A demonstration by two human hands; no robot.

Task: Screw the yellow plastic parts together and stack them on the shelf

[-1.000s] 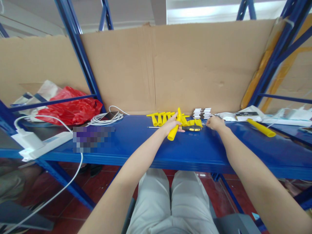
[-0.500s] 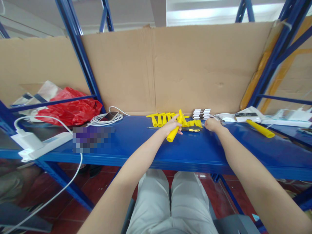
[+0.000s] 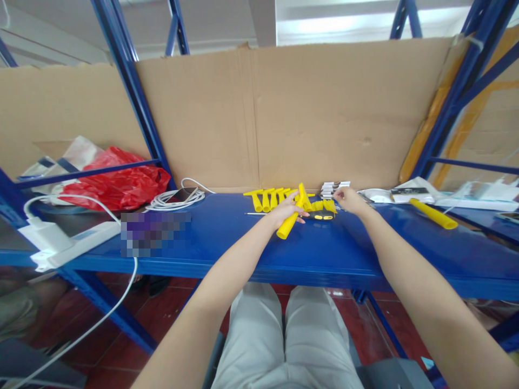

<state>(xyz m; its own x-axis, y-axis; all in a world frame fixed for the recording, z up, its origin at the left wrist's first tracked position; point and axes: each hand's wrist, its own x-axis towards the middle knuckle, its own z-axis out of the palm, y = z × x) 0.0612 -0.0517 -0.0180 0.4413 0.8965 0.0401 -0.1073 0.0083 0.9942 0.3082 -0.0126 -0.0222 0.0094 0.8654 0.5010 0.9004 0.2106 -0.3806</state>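
Note:
My left hand (image 3: 286,209) is closed around a yellow T-shaped plastic handle (image 3: 287,227), its hollow round end tilted down toward me. Just right of it, my right hand (image 3: 351,200) has its fingers pinched together at the stack of small white-and-dark pieces (image 3: 327,189); what they hold, if anything, is too small to make out. Several more yellow T-shaped handles (image 3: 265,201) stand in a row behind my left hand. Between the hands lie small yellow pieces (image 3: 329,206) and a screwdriver (image 3: 322,215) with a black-and-yellow grip, its shaft partly hidden by my left hand.
The blue shelf (image 3: 227,237) backs onto a cardboard sheet (image 3: 324,108). A yellow tube (image 3: 433,214) lies at right near white packages (image 3: 413,192). To the left are a coiled white cable (image 3: 176,200), a red plastic bag (image 3: 117,175) and a power strip (image 3: 89,240).
My right hand has shifted slightly up and left, from the shelf surface toward the white stack. The left hand keeps its hold on the yellow handle almost unmoved.

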